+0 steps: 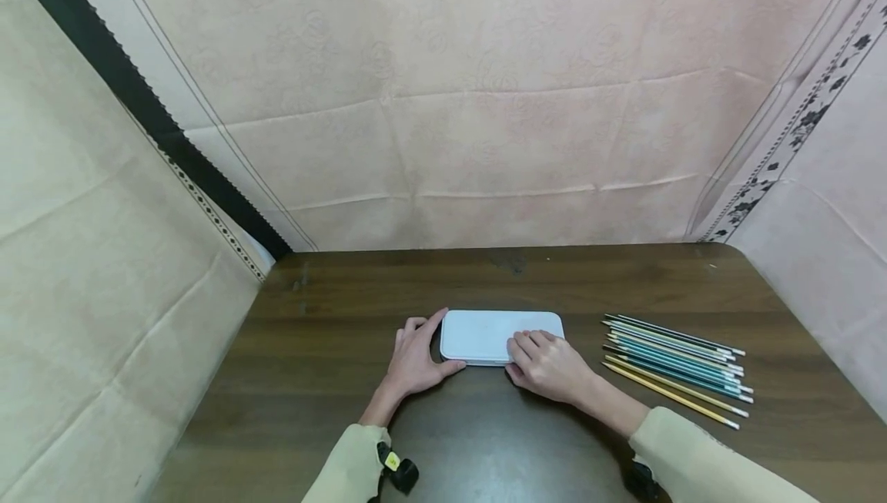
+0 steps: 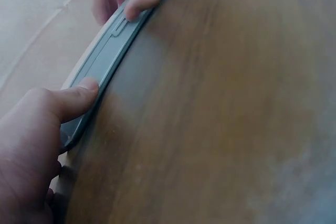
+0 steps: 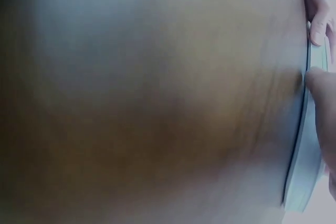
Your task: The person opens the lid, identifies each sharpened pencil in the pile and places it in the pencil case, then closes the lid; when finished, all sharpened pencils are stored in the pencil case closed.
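Observation:
A flat white pencil case (image 1: 478, 333) with rounded corners lies on the table, its lid down. My left hand (image 1: 418, 360) grips its left end, thumb on the front side and fingers around the far left corner. Over the front edge, right of the middle, my right hand (image 1: 543, 364) holds the case with bent fingers on the lid and the thumb at the front. In the left wrist view, the front side of the case (image 2: 105, 59) shows a raised catch (image 2: 121, 27) beside the right thumb. The inside of the case is hidden.
Several pencils (image 1: 675, 368), in dark, teal, pale and yellow colours, lie side by side on the brown wooden table (image 1: 388, 280) to the right. Pale cloth (image 1: 485, 141) hangs behind the table and along both sides.

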The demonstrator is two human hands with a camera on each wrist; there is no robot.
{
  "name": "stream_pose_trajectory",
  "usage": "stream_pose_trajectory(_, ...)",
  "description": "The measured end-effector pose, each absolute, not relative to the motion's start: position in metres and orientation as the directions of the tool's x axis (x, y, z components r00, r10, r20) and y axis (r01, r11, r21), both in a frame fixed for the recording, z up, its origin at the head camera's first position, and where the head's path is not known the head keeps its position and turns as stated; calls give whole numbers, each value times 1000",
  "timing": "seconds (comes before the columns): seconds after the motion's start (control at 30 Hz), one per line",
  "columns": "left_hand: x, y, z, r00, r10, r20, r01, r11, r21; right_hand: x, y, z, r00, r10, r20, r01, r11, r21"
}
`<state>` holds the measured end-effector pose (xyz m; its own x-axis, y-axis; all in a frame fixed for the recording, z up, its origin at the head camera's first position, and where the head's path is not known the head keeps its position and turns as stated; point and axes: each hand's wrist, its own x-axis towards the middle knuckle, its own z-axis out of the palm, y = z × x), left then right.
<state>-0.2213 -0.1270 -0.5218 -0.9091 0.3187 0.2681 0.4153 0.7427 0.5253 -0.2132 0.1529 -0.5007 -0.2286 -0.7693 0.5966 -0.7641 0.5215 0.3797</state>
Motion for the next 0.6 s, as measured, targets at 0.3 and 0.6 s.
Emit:
stream_pose_trajectory(0.3, -222, -128, -522, -922, 301, 245, 387, 755, 529, -214, 148, -505, -167, -794, 584, -690, 518, 506)
stream_pose_trajectory(0.6, -221, -127, -521, -932, 273, 239, 362, 743, 563, -217, 147, -500, -135, -805, 577, -641, 515, 569)
